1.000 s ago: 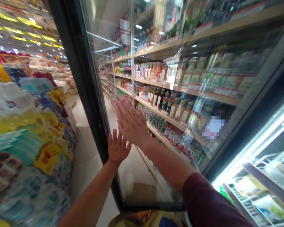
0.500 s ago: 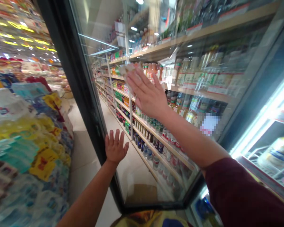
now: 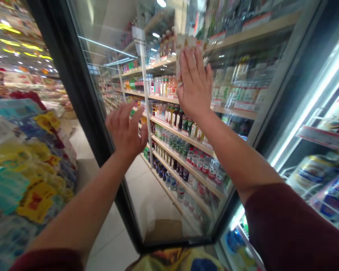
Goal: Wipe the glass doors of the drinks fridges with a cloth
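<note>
A glass door with a black frame stands before me. Under my right hand is a pale patterned cloth, held against the upper part of the pane with the fingers stretched over it. Part of the cloth shows past the fingertips and along the hand's left side. My left hand is raised at the left side of the pane, near the frame. Its fingers are apart, slightly bent and blurred, and nothing is in them; whether it touches the glass I cannot tell.
Shelves of bottles show in the glass. On the right is a lit cooler with wire racks and packaged drinks. Stacked packs stand at the left beside a tiled floor. A yellow patterned item lies below the door.
My right hand has moved up and to the right over the glass with the cloth. My left hand has come up from lower on the door's frame, its fingers now more bent.
</note>
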Demonstrator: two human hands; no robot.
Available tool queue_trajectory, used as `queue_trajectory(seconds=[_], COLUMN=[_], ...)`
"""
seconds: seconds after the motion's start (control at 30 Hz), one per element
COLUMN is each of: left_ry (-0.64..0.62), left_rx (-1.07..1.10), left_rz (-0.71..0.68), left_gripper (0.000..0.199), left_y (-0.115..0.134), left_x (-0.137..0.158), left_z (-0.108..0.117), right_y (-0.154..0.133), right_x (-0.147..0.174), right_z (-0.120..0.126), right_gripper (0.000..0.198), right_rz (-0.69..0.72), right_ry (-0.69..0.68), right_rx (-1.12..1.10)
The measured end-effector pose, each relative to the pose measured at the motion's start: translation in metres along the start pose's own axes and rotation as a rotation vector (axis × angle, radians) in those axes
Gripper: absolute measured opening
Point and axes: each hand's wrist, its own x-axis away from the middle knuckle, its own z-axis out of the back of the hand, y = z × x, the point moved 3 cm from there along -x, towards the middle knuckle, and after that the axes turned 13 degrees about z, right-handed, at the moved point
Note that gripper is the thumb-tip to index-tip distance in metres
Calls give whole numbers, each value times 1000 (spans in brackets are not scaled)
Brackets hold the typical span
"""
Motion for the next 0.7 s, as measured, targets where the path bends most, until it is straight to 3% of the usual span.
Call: queue_trajectory(seconds=[0.1,0.2,0.3,0.43,0.47,0.5,0.63,0.7], left_ry=[-103,-237,-296,-262,-261,-262,-243,-221], left_rx=[47,7,-46,-82,-94,-109,-149,-155], left_rz=[80,131,141,52,41,34,14,-4], left_gripper=[61,67,70,68,68,69,69,68], left_y=[13,22,27,28,27,26,21,20], left_x=[-87,-128,-129,-122,-122,-122,-125,-125], left_z=[-12,-21,-22,-17,-17,-18,-23,-25], right_y=[2,16,44,77,77,74,64,75], right_x=[3,9,18,38,44,50,56,50], right_z=[6,14,25,34,34,34,31,35], right_gripper=[67,64,62,68,69,69,65,65], right_rz=[44,187,238,-142,-181,-155,168,107], right_ry=[-9,-65,-100,42,62,53,-108,-67], right_rx=[-40,-125,-149,-26,-7,-5,-116,-103])
